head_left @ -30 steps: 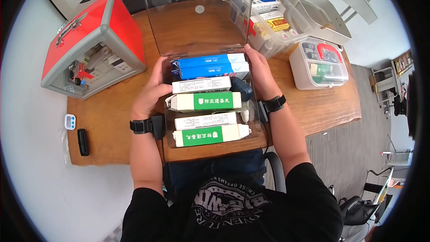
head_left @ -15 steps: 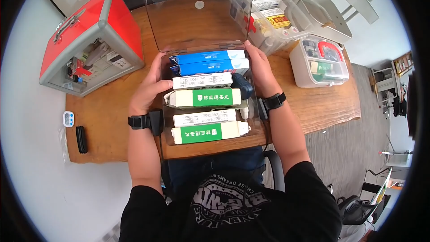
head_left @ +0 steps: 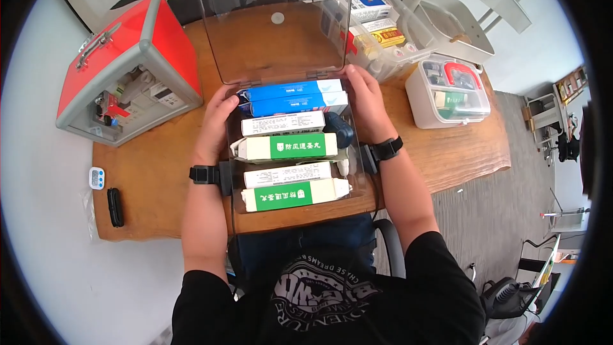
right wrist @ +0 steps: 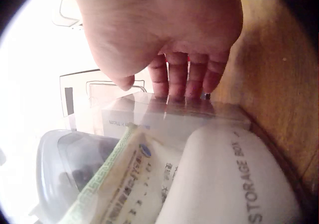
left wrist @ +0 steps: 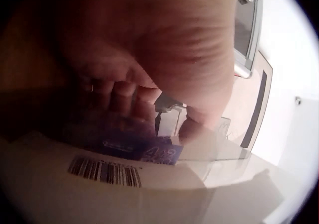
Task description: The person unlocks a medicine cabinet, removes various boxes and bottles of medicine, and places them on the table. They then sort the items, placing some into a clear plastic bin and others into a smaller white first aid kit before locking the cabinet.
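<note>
A transparent plastic box [head_left: 234, 153] with its lid [head_left: 274, 45] raised holds blue cartons [head_left: 290, 97], a white carton [head_left: 282, 124], green-and-cream cartons [head_left: 302, 146], another white carton and a dark blue item [head_left: 338, 129]. My left hand [head_left: 217, 124] grips the left wall, thumb at the rim beside the blue cartons. On the opposite side, my right hand [head_left: 371, 108] holds the right wall near the hinge. In the left wrist view, my left hand [left wrist: 164, 45] has its fingers behind the wall; the right wrist view shows my right hand [right wrist: 164, 25] likewise.
A red case [head_left: 121, 41] stands at the left, with a timer [head_left: 96, 178] and black pouch [head_left: 115, 207] below. At the right are an open clear bin [head_left: 399, 57] of medicine boxes and a white box with a red handle [head_left: 461, 75]. The wooden table [head_left: 447, 153] supports them.
My left thumb has moved up from beside the white carton to beside the blue cartons. The head view has shifted slightly; the right hand stays at the box's right side.
</note>
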The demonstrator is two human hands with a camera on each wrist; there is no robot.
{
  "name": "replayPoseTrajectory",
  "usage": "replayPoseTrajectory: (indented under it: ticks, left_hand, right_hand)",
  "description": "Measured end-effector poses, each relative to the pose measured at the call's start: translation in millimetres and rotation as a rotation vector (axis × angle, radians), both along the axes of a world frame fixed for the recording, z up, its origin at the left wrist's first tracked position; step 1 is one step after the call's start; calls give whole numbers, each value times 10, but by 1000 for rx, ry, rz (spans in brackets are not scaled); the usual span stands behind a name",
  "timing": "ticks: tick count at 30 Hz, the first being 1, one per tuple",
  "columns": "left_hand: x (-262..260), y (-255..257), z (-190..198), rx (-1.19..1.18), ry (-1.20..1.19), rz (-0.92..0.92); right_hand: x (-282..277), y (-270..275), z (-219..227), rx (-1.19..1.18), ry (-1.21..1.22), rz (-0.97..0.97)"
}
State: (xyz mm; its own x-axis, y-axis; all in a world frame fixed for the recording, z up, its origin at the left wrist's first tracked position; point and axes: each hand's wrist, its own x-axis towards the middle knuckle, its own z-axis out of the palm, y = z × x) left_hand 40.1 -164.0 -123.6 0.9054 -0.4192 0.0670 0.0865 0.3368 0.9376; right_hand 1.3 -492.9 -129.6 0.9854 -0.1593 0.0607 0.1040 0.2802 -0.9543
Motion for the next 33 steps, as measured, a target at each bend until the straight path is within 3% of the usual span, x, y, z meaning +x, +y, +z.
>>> replayPoseTrajectory:
  ticks: [2,4,6,8,9,10,12,17,22,25,26,28,29,31,33]
  left_hand:
    - [27,3,-18,-30,-8,0]
    - [59,33,-75,-15,-32,-10]
    - [40,71,-75,-3,-6,25]
    - [76,59,-116,-11,-47,-28]
    - [81,60,-125,-7,-45,-22]
    - [58,54,-113,-26,-36,-21]
    - [54,52,-69,3,-31,-26]
    - [52,35,-96,-4,-29,7]
    - [33,22,-80,1,-45,-5]
    - [47,19,-84,-17,-45,5]
    - [48,14,-102,-14,-47,-6]
    - [36,15,-94,-18,-26,23]
    - [45,21,-107,-14,-27,15]
    - [55,14,-138,-39,-27,15]
    - [27,9,-106,-42,-34,2]
  right_hand:
    - [-109,21,172,-20,-77,-50]
    - [-205,28,361,-262,-174,-210]
    - [-319,30,404,-299,-234,-217]
    - [-576,69,656,-579,-229,-178]
    - [-696,106,860,-880,-280,-131]
    - [-807,132,1006,-899,-274,-123]
    - [-964,181,1191,-1413,-482,37]
    - [-1118,308,1086,-1770,-411,-13]
    - [-1052,359,927,-1759,-307,-38]
    - [-1066,320,848,-1418,-227,-71]
    - [-1100,310,846,-1416,-221,-82]
    - [-1150,259,853,-1136,-259,-221]
    - [-1175,206,844,-1133,-256,-229]
    - [-1237,9,799,-567,-108,-383]
    - [-1309,-270,652,-585,-11,-362]
